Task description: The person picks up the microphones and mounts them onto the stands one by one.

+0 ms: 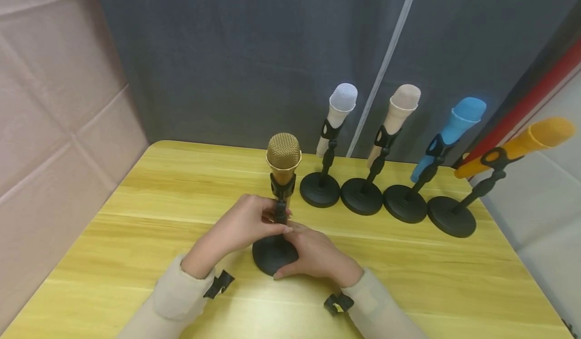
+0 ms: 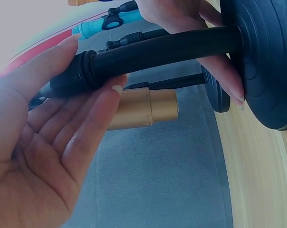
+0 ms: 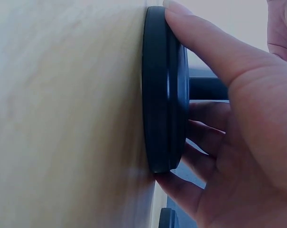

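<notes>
A gold microphone [image 1: 283, 152] stands in a clip on a black desk stand, whose round base [image 1: 268, 256] is on the table. Around the stand's upright post [image 2: 167, 54], just below the clip, curl the fingers and thumb of my left hand [image 1: 242, 223]. My right hand [image 1: 317, 253] grips the base by its edge, thumb on the near side and fingers toward the far side. In the right wrist view the base [image 3: 164, 90] sits against or very close to the wooden surface. The gold handle's lower end [image 2: 148, 107] shows beside the post in the left wrist view.
Right of my hands stand several microphones on matching stands in a slanting row: white [image 1: 342, 99], beige [image 1: 404, 99], blue [image 1: 467, 112] and orange [image 1: 549, 133]. A grey partition [image 1: 236, 66] rises behind the yellow wooden table [image 1: 150, 218]. Light padded walls flank both sides.
</notes>
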{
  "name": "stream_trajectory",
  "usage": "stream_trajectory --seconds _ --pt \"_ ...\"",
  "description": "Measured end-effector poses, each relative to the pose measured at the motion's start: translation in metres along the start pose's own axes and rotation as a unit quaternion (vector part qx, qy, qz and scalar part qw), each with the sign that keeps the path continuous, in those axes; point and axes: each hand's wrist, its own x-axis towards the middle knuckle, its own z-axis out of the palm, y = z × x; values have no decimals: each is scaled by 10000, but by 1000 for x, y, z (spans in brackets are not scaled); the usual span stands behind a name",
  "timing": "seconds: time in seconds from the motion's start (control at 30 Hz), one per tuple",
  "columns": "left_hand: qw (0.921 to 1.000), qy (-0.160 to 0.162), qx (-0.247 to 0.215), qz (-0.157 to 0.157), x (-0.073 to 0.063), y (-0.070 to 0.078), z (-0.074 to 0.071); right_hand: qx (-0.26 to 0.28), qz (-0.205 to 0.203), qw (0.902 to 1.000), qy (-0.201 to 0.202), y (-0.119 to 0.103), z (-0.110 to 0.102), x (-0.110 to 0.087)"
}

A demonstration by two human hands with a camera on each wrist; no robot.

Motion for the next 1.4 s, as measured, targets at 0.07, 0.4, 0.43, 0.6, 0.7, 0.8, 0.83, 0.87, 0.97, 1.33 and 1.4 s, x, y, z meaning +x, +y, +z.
stream_trajectory --seconds 0.07,0.4,0.43,0.6,0.7,0.8,0.83,0.87,0.97,1.33,1.4 --pt "10000 13 13 9 0 0 0 18 15 10000 -19 0 0 0" --pt "9999 132 86 15 0 1 2 110 19 9999 -39 1 0 -1" --pt "9999 141 91 -20 0 1 2 115 15 9999 -36 1 0 -1" --pt "9995 190 151 -192 -1 4 2 84 -1 10000 -17 1 0 -1" --pt "9991 259 196 -259 0 6 3 85 -22 10000 31 2 0 -1" --pt "9988 322 277 -261 1 5 4 84 -33 9999 67 2 0 -1" --pt "9988 325 281 -250 1 5 5 88 -23 9999 68 2 0 -1" --pt "9989 316 280 -224 1 4 5 89 -15 9999 61 2 0 -1" --pt "9994 237 234 -96 1 2 5 83 11 10000 23 1 0 -1" --pt "9953 -449 -785 352 -3 -5 -11 7 -195 9998 79 2 -1 0" --pt "9946 -410 -912 276 -2 -5 -11 11 -169 9998 85 2 -1 -1"
